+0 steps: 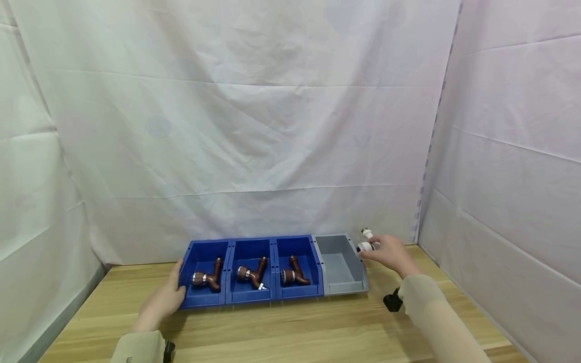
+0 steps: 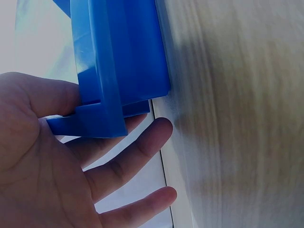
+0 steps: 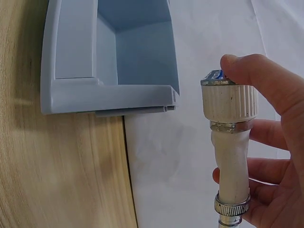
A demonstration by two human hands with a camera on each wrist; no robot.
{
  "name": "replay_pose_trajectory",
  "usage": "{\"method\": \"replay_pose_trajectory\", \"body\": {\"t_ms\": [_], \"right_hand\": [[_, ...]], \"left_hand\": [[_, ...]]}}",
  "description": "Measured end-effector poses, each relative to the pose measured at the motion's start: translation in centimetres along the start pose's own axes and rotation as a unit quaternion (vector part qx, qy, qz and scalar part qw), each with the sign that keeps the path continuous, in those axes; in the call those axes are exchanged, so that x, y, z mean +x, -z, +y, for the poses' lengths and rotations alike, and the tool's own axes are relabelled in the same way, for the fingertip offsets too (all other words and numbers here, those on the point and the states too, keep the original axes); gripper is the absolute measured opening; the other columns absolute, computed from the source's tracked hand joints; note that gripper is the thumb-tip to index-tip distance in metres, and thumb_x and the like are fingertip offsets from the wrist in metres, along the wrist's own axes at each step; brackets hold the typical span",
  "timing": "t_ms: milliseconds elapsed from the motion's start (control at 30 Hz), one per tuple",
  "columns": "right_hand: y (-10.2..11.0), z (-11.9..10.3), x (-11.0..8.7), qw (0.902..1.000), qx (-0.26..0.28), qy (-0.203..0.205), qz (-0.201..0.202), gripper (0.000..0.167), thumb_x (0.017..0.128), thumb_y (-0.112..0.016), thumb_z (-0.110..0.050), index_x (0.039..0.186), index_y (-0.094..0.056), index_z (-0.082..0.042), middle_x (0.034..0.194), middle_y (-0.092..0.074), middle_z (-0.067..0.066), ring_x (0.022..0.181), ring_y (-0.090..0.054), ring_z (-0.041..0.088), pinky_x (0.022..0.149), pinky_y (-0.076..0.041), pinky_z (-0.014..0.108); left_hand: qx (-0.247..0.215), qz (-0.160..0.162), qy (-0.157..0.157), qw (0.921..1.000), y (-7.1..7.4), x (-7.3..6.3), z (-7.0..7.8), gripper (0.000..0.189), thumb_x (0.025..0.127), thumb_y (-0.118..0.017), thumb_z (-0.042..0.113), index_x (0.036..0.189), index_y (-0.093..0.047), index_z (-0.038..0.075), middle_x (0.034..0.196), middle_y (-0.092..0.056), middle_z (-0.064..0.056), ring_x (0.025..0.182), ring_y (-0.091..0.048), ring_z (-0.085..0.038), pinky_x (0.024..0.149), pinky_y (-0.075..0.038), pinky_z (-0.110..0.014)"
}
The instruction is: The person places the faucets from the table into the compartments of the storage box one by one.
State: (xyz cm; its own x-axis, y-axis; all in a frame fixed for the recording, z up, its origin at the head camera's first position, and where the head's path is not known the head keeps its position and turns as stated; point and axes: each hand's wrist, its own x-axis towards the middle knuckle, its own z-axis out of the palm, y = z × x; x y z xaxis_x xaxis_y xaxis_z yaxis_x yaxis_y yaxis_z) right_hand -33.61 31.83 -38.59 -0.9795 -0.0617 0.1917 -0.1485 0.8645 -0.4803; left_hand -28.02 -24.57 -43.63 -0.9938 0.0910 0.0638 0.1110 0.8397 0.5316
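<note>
My right hand (image 1: 392, 254) holds a white valve (image 3: 231, 166) with a ribbed knob and metal collars, up beside the grey bin (image 1: 347, 289). Its thumb presses the knob's top while the other fingers curl round behind the body. At the far left of the row, my left hand (image 1: 165, 297) grips the side rim of a blue bin (image 2: 111, 71), thumb on one face and a finger behind; two other fingers stick out free. Brown valves with ribbed knobs lie one per blue bin: left (image 1: 214, 283), middle (image 1: 256, 277), right (image 1: 299, 276).
The bins stand joined in a row on the wooden table (image 1: 281, 333), near its back. White cloth (image 1: 272, 126) hangs behind and at both sides. Under my right wrist a black device (image 1: 393, 301) shows.
</note>
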Motion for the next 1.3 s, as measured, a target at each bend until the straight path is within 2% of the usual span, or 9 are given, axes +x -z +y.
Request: {"method": "replay_pose_trajectory", "body": {"t_ms": [300,567,800,1033,1300], "right_hand": [[0.1,-0.8,0.2,0.9999,-0.003,0.010,0.001,0.062,0.077,-0.076,-0.045,0.117,-0.066,0.001,0.111,-0.067,0.016,0.087,-0.059,0.023,0.074,-0.050,0.043],[-0.2,-1.0,0.4,0.9999,-0.001,0.010,-0.001,0.061,0.077,-0.077,-0.043,0.116,-0.066,0.002,0.107,-0.068,0.015,0.076,-0.054,0.020,0.064,-0.047,0.035],[-0.3,-1.4,0.3,0.9999,0.003,0.004,-0.009,0.063,0.078,-0.077,-0.045,0.118,-0.065,0.001,0.113,-0.066,0.016,0.081,-0.056,0.021,0.067,-0.049,0.038],[-0.5,-1.8,0.3,0.9999,0.010,0.005,-0.013,0.058,0.078,-0.078,-0.041,0.116,-0.067,0.001,0.106,-0.067,0.014,0.072,-0.053,0.020,0.061,-0.045,0.034],[-0.6,-2.3,0.3,0.9999,0.009,0.003,-0.014,0.059,0.078,-0.077,-0.042,0.117,-0.066,-0.001,0.108,-0.067,0.013,0.077,-0.055,0.021,0.063,-0.047,0.035]], "left_hand": [[-0.008,-0.002,-0.001,1.0000,0.0,-0.1,0.1,0.070,0.097,-0.039,0.009,0.152,0.002,-0.004,0.139,-0.031,-0.042,0.119,-0.043,-0.058,0.090,-0.040,-0.066],[-0.008,-0.001,0.000,1.0000,-0.1,-0.1,0.0,0.070,0.097,-0.040,0.010,0.152,0.001,-0.004,0.140,-0.030,-0.042,0.120,-0.042,-0.057,0.091,-0.039,-0.066],[-0.016,-0.006,-0.003,0.9999,0.0,0.0,-0.1,0.070,0.097,-0.039,0.008,0.152,0.003,-0.004,0.139,-0.029,-0.042,0.120,-0.043,-0.058,0.090,-0.039,-0.066],[-0.012,-0.006,0.001,0.9999,0.1,0.0,0.1,0.070,0.097,-0.039,0.009,0.152,0.002,-0.004,0.139,-0.031,-0.042,0.119,-0.044,-0.058,0.089,-0.040,-0.066],[-0.010,-0.004,0.003,0.9999,0.0,0.0,0.0,0.069,0.097,-0.039,0.009,0.152,0.001,-0.004,0.139,-0.032,-0.042,0.118,-0.044,-0.058,0.088,-0.041,-0.066]]}}
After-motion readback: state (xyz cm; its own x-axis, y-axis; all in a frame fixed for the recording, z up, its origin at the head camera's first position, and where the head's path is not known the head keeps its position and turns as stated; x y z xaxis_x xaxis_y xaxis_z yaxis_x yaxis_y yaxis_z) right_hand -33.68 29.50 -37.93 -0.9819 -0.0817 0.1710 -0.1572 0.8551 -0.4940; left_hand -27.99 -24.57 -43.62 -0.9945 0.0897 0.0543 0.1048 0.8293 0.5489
